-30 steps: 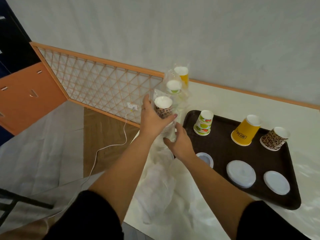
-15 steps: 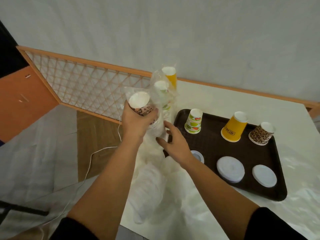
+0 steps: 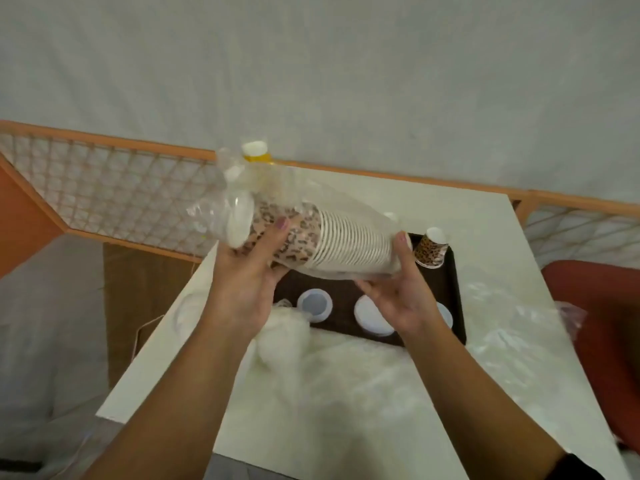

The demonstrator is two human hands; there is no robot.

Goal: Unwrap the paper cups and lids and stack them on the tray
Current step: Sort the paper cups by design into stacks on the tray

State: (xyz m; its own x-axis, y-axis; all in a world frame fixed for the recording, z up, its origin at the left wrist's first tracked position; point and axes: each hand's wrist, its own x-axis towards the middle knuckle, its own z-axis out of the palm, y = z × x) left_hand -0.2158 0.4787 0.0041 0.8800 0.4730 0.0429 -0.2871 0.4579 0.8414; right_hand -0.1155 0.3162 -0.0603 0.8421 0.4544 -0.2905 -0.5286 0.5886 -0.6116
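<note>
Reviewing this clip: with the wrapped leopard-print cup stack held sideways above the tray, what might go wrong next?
1. The sleeve of leopard-print cups lies nearly level between the left hand and right hand; once the plastic opens, cups may slide out.
2. It hangs right above the tray, so swinging it down might topple the single leopard cup or shift the lids.

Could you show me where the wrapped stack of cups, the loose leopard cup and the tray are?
Wrapped cup stack [image 3: 349,242]: head view, on the white rims mid-stack.
Leopard cup [image 3: 429,251]: head view, on its printed side.
Tray [image 3: 455,306]: head view, on its bare right edge.
</note>
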